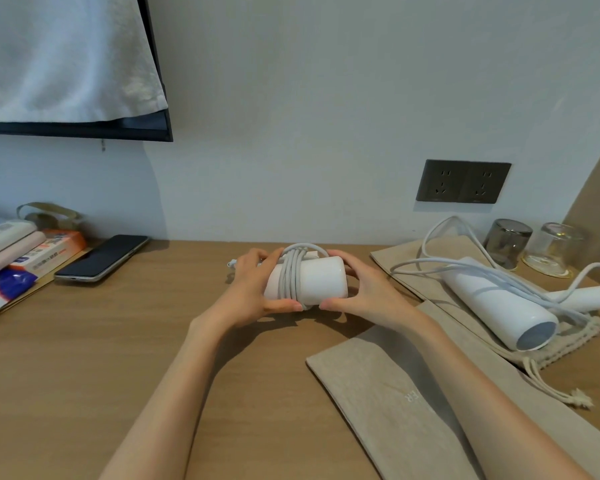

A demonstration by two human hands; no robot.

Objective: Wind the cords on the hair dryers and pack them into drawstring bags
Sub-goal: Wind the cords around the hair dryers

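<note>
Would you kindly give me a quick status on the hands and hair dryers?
Left hand and right hand grip the wound hair dryer. Second hair dryer lies on far bag, loose cord trailing. Near bag flat beside right forearm.

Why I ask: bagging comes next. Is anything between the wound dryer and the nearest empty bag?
Nothing visible. The left hand and right hand hold the dryer; the bag lies flat nearby, only bare table between.
</note>
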